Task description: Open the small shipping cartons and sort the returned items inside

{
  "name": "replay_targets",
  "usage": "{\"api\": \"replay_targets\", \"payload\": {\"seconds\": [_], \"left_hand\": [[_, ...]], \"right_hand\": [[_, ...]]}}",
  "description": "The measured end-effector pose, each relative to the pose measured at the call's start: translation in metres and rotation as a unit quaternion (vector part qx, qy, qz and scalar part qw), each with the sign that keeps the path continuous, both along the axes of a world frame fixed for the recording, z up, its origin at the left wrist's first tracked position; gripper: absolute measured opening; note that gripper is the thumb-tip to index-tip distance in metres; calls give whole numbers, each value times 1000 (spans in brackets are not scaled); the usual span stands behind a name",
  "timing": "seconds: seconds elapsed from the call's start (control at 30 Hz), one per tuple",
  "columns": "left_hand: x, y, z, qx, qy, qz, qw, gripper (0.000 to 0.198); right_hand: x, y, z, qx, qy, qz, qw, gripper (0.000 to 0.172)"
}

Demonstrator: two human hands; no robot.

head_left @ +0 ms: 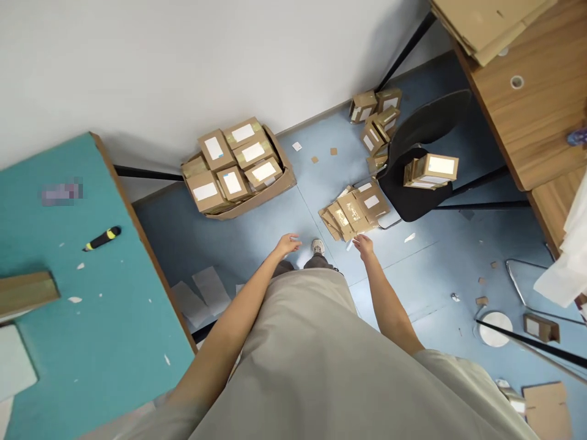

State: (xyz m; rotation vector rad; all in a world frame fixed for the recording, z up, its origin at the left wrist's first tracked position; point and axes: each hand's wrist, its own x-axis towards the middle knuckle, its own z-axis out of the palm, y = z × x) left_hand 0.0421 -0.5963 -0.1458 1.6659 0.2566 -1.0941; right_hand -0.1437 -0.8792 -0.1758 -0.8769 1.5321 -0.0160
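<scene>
My left hand (288, 244) is held out in front of me above the floor. Its fingers are apart, with nothing between them. My right hand (364, 245) is bent with its fingertips together, and a small pale strip (350, 245) shows at them. Just beyond that hand, several brown cardboard boxes (354, 211), some with white labels and shiny tape, lie packed together on the floor beside a black chair (406, 183). Farther off to the left, a large open carton (250, 205) against the wall is filled with labelled boxes (232, 182).
At left stands a teal-topped table (123, 318) with a black-and-yellow box cutter (103, 238). More small boxes (373, 125) are piled by the wall. Boxes (433, 170) rest on the chair seat. A wooden desk (527, 116) fills the upper right. Cardboard scraps (333, 151) dot the blue floor.
</scene>
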Motion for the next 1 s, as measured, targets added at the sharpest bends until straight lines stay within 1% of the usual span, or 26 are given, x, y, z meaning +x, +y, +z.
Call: {"api": "replay_targets", "payload": {"seconds": [0.03,0.1,0.2,0.33,0.43,0.6,0.7,0.8,0.9,1.0], "left_hand": [[4,11,4,13,3,20,1000,46],[12,35,14,36,11,62,997,46],[21,74,30,37,8,139,990,47],[35,129,47,10,-17,253,967,50],[49,175,54,-16,-44,332,942,51],[76,260,59,-37,-80,429,899,57],[87,311,61,-48,-101,459,881,65],[93,356,60,-53,-120,476,870,72],[101,389,56,-62,-122,495,858,73],[116,407,50,-71,-106,509,851,70]], "right_hand": [[13,7,2,0,-12,18,1000,23],[42,24,7,4,-37,62,997,27],[90,58,16,18,-74,141,987,29],[157,118,32,43,-120,251,960,25],[206,168,44,56,-153,326,931,22],[281,252,63,67,-188,424,883,23],[318,299,70,59,-194,459,865,22],[346,337,71,45,-188,482,855,21],[366,365,69,41,-177,493,851,20],[381,382,66,42,-169,491,854,20]]}}
